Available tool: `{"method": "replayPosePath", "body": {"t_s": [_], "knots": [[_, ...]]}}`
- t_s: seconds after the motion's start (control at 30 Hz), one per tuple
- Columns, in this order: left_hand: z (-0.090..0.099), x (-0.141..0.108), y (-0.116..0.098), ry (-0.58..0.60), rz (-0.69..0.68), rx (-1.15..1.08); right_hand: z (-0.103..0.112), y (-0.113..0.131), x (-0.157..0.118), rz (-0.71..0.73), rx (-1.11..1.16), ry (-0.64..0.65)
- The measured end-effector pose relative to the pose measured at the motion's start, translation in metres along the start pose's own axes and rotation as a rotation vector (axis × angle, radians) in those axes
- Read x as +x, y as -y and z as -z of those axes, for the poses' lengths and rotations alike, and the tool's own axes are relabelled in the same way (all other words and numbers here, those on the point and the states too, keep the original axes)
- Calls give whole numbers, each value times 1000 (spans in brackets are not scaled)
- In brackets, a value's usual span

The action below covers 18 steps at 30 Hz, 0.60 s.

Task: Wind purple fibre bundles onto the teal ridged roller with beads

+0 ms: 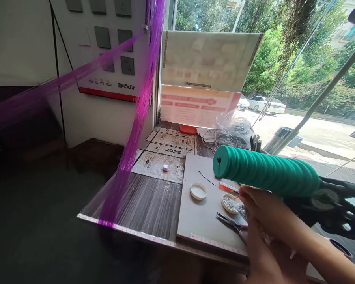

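Observation:
At the lower right, my right hand (268, 207) is closed, its fingertips pinching a thin orange-red stick (236, 197). The stick's tip is over a small round dish of pale beads (230, 203). Below and partly behind it, my left hand (262, 254) is closed near some clear, glittery material (264, 235); what its fingers hold is unclear. Pliers (229, 221) with dark jaws lie just left of my hands on a pale board (192, 221). An empty-looking white round lid (198, 191) lies farther left on the board.
A green ribbed roller (263, 169) on a black bracket juts in above my hands. Purple shiny strands (142, 106) hang over the table's left side. Behind are a red-handled cutter (228, 187), clear plastic bags (233, 128) and a red tray (188, 129).

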<state>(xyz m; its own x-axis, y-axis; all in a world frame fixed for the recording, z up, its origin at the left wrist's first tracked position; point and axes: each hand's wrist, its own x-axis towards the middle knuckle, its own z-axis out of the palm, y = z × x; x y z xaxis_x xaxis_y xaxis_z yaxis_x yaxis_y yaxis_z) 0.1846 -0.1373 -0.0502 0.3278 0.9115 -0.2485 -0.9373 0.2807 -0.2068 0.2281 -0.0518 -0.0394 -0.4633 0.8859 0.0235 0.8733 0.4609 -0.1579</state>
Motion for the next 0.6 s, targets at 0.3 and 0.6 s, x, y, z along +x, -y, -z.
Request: {"method": "replayPosePath", "body": {"t_s": [0.3,0.6], "knots": [[-2,5,2,-21,22,21,1,-3,0,12,-24,-98],[3,0,3,102,46,29,-8,-7,-2,21,21,-137]]}}
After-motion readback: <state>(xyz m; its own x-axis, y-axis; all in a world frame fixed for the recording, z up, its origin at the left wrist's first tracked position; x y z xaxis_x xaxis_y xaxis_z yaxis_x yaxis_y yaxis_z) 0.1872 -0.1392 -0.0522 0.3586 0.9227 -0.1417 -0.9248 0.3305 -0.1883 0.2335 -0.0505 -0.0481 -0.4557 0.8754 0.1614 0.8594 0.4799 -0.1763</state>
